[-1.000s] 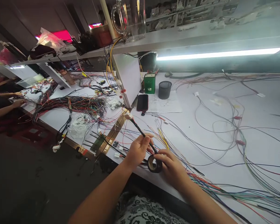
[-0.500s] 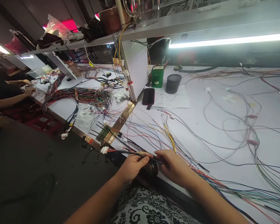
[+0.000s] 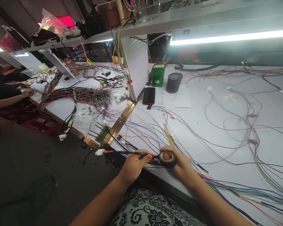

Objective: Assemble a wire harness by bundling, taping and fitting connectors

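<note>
At the table's front edge my left hand (image 3: 134,164) is closed around a black-wrapped wire harness (image 3: 122,152). A white connector (image 3: 100,152) with short red and orange wires sticks out at the harness's left end. My right hand (image 3: 180,160) grips a roll of black tape (image 3: 167,159), its pale core facing up toward me. The roll sits against the harness just right of my left thumb. Part of the right fingers is hidden behind the roll. Loose coloured wires (image 3: 217,182) run off to the right under my right forearm.
A green box (image 3: 158,75), a black mesh cup (image 3: 174,83) and a phone (image 3: 148,95) stand or lie at the back by the white divider (image 3: 138,66). A large wire bundle (image 3: 77,95) lies on the left table. Farther left, a co-worker's hands (image 3: 27,89) handle wires.
The tape roll has come up from under the harness, between my hands, to its right side, held in my right hand. The left hand keeps its grip on the harness.
</note>
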Demonstrator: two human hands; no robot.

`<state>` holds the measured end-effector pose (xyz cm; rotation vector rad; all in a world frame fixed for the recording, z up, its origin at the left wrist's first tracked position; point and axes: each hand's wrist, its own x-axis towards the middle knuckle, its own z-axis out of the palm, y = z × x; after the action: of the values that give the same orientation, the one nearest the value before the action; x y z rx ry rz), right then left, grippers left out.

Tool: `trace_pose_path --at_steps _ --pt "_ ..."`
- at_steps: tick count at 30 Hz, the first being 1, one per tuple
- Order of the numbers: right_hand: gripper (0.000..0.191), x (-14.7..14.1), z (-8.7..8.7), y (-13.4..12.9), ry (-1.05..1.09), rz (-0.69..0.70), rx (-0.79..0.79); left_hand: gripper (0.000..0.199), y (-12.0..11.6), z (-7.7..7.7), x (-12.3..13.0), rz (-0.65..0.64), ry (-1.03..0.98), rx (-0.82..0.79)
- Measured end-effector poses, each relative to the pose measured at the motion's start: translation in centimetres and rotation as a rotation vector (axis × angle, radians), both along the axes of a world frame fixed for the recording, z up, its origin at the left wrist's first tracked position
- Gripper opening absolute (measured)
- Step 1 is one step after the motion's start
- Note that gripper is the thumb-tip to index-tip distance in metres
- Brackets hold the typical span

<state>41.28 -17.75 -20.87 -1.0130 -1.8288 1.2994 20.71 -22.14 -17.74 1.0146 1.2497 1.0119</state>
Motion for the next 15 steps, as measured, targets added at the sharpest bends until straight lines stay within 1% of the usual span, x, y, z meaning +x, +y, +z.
trace_pose_path --at_steps 1,2,3,4,6,8,9,11,13,14,15 --pt "0.024 0.0 0.3 0.4 -0.002 -0.037 -0.148 0.021 0.1 0.1 -0.2 -0.027 0.032 0.042" --pt "0.025 -0.1 0.7 0.9 -0.031 -0.059 -0.256 0.019 0.3 0.4 -0.4 -0.075 0.085 0.108" --pt "0.027 -0.3 1.1 1.5 -0.081 -0.061 -0.315 0.018 0.7 0.8 -0.5 -0.138 0.153 0.194" --pt "0.031 -0.6 1.6 2.1 -0.145 -0.05 -0.33 0.016 1.2 1.3 -0.6 -0.212 0.228 0.288" --pt "0.036 -1.3 2.4 3.1 -0.266 -0.007 -0.299 0.015 2.4 2.4 -0.6 -0.361 0.358 0.46" --pt "0.039 -1.8 2.9 3.7 -0.308 0.044 -0.295 0.016 3.7 3.2 -0.3 -0.466 0.445 0.579" --pt "0.039 -1.9 3.0 3.7 -0.292 0.069 -0.314 0.017 4.2 3.4 -0.1 -0.496 0.484 0.615" --pt "0.037 -1.5 2.8 3.4 -0.205 0.097 -0.369 0.02 4.9 3.3 0.4 -0.513 0.556 0.65" --pt "0.033 -0.6 2.1 2.6 -0.084 0.093 -0.377 0.022 5.3 2.7 0.7 -0.479 0.618 0.641" --pt "0.032 -0.1 1.7 2.1 -0.023 0.082 -0.335 0.023 5.3 2.3 0.9 -0.453 0.631 0.632" --pt "0.031 0.4 1.2 1.6 0.033 0.069 -0.254 0.023 5.4 2.0 1.0 -0.43 0.628 0.619"
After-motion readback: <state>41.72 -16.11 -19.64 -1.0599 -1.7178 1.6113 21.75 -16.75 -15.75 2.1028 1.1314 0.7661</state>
